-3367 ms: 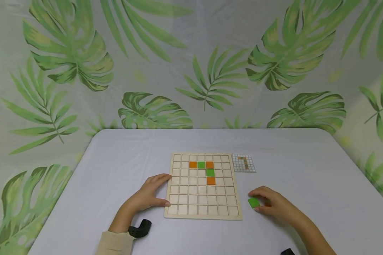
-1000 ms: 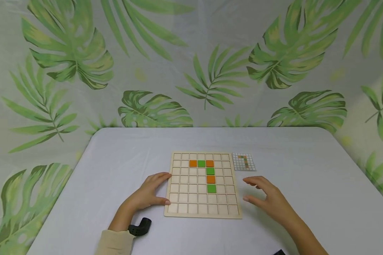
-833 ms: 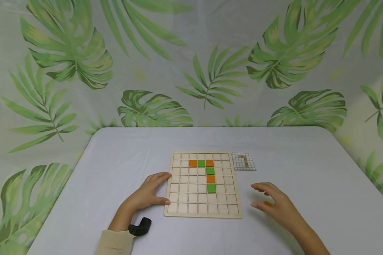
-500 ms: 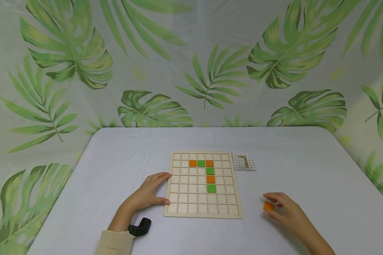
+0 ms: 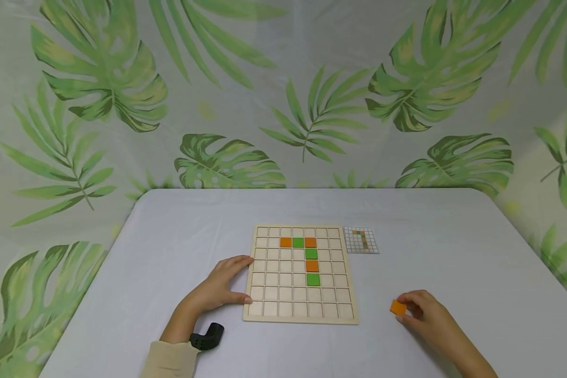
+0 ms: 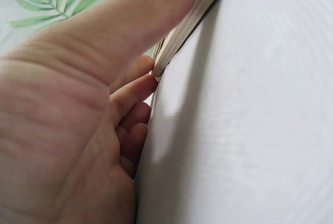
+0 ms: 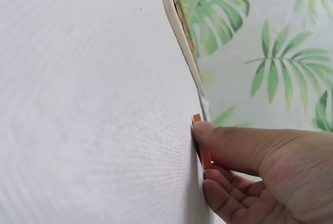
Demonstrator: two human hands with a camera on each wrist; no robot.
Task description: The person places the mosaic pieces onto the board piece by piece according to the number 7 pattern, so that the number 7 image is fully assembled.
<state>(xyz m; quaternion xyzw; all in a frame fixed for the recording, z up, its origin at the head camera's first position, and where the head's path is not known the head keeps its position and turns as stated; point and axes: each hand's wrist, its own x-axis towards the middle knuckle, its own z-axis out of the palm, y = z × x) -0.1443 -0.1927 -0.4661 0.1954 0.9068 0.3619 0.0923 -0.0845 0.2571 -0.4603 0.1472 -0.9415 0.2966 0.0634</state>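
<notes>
A light wooden grid board (image 5: 279, 292) lies on the table, with orange and green square tiles set in its cells. They run along the second row, then down a column to a green tile (image 5: 313, 279). My left hand (image 5: 217, 286) rests at the board's left edge, thumb and fingertips spread along it; the left wrist view shows them against the wooden rim. To the right of the board, my right hand (image 5: 425, 314) pinches an orange tile (image 5: 398, 307) between thumb and fingers. In the right wrist view that orange tile (image 7: 206, 159) is edge-on, close to the tabletop.
A small card (image 5: 361, 240) printed with a coloured grid pattern lies by the board's upper right corner. A black wrist device (image 5: 208, 337) sits on the left wrist. Behind the white table (image 5: 193, 215) hangs a leaf-print cloth (image 5: 331, 47).
A green tile, earlier in the right hand, now sits in the column below the orange one. The right hand has moved right, away from the board, and taken hold of an orange tile. The left hand stays.
</notes>
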